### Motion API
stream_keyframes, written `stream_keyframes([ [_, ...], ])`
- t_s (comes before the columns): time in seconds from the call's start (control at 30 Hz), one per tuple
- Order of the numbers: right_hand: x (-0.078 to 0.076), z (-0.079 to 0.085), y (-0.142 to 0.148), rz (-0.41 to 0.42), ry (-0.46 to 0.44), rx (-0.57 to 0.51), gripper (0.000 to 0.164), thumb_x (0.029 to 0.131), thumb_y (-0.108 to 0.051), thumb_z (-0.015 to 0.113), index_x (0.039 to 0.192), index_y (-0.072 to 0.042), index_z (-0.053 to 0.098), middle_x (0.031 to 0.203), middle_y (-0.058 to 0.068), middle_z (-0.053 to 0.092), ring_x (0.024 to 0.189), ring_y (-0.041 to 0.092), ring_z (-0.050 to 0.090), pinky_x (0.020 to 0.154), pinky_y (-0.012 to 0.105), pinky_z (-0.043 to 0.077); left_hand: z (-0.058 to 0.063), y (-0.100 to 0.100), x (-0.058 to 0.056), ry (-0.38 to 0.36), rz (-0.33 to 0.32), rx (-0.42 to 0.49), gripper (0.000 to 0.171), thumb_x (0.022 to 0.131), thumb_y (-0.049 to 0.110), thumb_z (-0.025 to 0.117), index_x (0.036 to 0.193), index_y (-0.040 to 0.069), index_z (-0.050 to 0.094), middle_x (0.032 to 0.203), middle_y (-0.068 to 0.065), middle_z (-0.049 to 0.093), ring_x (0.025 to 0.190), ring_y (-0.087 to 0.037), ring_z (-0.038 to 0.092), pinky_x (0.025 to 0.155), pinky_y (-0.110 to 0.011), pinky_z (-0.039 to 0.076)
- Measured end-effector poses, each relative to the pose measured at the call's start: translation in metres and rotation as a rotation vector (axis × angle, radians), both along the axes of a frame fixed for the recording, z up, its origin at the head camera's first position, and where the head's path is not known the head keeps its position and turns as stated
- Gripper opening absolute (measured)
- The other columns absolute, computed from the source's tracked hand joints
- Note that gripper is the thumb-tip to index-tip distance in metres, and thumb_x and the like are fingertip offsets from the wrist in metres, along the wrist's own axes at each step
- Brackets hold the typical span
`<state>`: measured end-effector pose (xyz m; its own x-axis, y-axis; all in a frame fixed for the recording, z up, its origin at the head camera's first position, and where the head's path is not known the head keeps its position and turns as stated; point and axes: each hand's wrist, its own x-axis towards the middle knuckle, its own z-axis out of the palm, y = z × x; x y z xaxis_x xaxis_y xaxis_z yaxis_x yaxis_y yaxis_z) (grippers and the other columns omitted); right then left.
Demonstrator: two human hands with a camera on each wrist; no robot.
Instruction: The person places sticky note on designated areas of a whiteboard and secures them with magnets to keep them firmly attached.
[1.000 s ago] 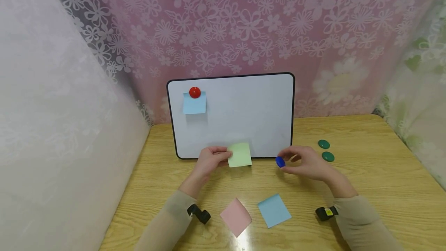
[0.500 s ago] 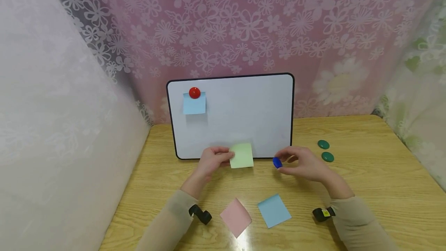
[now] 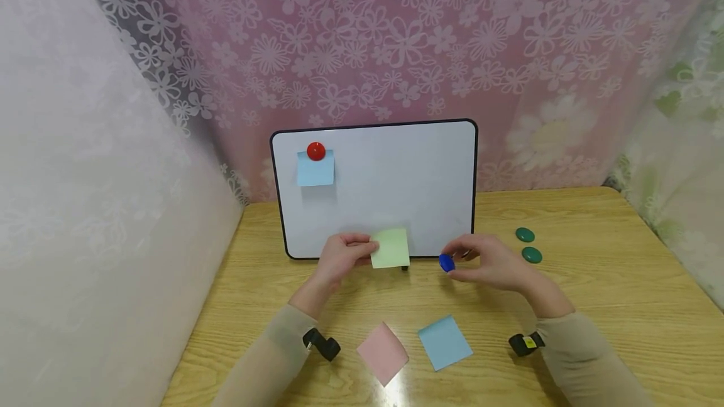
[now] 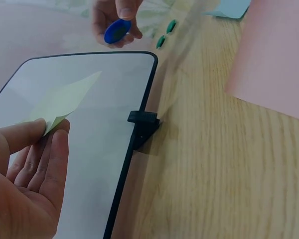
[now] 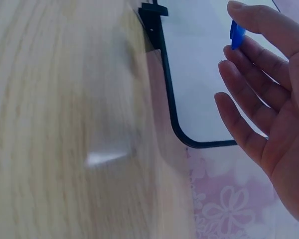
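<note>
My left hand (image 3: 341, 260) pinches a pale green sticky note (image 3: 390, 248) by its left edge, thumb in front and fingers behind. The note overlaps the lower edge of the whiteboard (image 3: 430, 187) in the head view; the left wrist view shows it in front of the white surface. My right hand (image 3: 491, 262) holds a round blue magnet (image 3: 447, 262) between thumb and fingertips, by the board's lower right corner. In the right wrist view the blue magnet (image 5: 237, 35) is seen edge-on. A red magnet (image 3: 316, 151) pins a light blue sticky note (image 3: 315, 173) at the board's upper left.
A pink sticky note (image 3: 383, 354) and a blue sticky note (image 3: 445, 342) lie on the wooden table (image 3: 611, 306) nearer me. Two green magnets (image 3: 532, 254) lie right of the board. A black clip-like foot (image 4: 145, 127) juts from the board's lower edge. Flowered curtain (image 3: 396, 36) hangs behind.
My right hand has moved slightly left with the blue magnet, closer to the green note. The left hand and its note shifted a little right, then back left and slightly up.
</note>
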<state>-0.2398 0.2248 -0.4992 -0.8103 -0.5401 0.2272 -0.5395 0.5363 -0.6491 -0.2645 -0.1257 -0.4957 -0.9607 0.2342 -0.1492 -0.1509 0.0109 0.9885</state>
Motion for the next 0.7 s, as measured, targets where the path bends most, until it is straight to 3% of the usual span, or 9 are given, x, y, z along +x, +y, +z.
stream_keyframes([
  [0.17,0.0,-0.001,-0.008,0.02,0.0,-0.003,0.036,0.088,-0.015,0.092,0.119,-0.017,0.075,0.111,-0.01,0.073,0.099,0.027,0.071,0.085,0.05,0.063,0.007,0.005,-0.003,0.003,-0.002,0.008,0.031,0.097,0.008,0.079,0.124,-0.008,0.074,0.111,-0.017,0.078,0.089,-0.021,0.078,0.093,-0.048,0.062],
  [0.37,0.0,-0.002,-0.017,0.043,0.049,0.016,0.035,0.088,-0.016,0.092,0.118,-0.017,0.076,0.112,-0.01,0.073,0.099,0.02,0.071,0.084,0.041,0.063,0.013,0.008,-0.007,0.019,-0.01,0.019,0.03,0.097,0.007,0.079,0.123,-0.008,0.074,0.11,-0.016,0.078,0.087,-0.021,0.078,0.087,-0.04,0.064],
  [0.7,-0.003,-0.003,-0.021,0.058,0.099,0.015,0.034,0.088,-0.017,0.092,0.118,-0.017,0.076,0.111,-0.009,0.073,0.099,0.019,0.07,0.083,0.04,0.063,0.016,0.009,-0.01,0.024,-0.009,-0.014,0.032,0.098,0.012,0.08,0.125,-0.005,0.074,0.112,-0.014,0.078,0.089,-0.022,0.078,0.089,-0.04,0.063],
])
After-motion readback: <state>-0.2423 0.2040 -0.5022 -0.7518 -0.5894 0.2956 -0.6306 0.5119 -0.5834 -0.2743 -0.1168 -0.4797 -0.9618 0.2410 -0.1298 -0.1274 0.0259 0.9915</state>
